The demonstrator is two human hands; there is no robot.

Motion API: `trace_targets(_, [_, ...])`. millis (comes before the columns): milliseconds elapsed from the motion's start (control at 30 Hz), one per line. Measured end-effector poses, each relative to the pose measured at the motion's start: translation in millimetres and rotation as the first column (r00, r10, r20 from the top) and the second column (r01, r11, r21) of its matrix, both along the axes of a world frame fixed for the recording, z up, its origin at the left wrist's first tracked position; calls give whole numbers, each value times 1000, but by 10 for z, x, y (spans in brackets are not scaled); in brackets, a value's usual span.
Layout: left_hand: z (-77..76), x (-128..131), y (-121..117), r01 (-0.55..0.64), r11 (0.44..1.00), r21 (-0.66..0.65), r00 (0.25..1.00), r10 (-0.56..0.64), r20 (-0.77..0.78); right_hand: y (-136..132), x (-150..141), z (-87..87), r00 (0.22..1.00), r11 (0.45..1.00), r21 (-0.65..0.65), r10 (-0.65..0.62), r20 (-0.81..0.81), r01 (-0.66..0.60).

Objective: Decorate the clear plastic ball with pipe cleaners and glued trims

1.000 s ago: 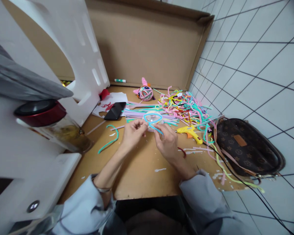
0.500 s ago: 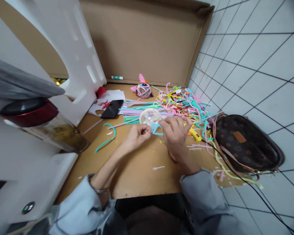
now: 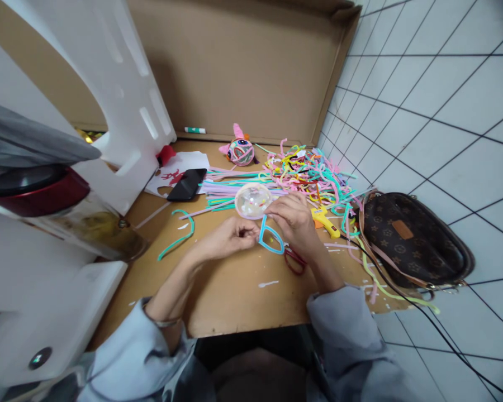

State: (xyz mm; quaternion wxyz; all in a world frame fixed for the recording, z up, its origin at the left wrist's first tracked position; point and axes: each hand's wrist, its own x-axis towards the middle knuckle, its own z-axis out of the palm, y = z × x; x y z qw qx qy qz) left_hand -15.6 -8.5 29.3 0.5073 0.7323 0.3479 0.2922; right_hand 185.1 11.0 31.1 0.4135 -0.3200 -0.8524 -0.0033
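A light blue pipe cleaner [image 3: 276,248], bent into a half-round loop with one straight side, hangs between my two hands. My left hand [image 3: 237,234] pinches it at the left, fingers closed. The fingertips of my right hand [image 3: 291,215] are closed on its upper end. Just beyond them sits a round clear dome with a pale rim [image 3: 237,207], small coloured bits showing in it. A dark red pipe cleaner loop [image 3: 295,271] lies under my right wrist, partly hidden.
Straight pipe cleaners [image 3: 222,190] and a tangled heap [image 3: 305,170] lie behind. A pink-eared ball figure [image 3: 241,152] stands at the back. Nearby are a phone [image 3: 187,185], yellow glue gun [image 3: 329,224], brown handbag [image 3: 419,240], and a red-lidded bottle [image 3: 109,226] on the left.
The blue pipe cleaner has come off the dome toward me and been turned, so its loop now points down right. The dome has come into fuller view. The whole view has shifted slightly.
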Motion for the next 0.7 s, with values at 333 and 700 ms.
trace_targets(333, [49, 11, -22, -40, 998, -39, 997, 42, 67, 21, 24, -32, 982, 982, -172, 45, -182, -77])
trace_targets(700, [59, 3, -31, -31, 997, -73, 996, 37, 83, -30, -38, 2, 938, 963, -222, 69, -341, -152])
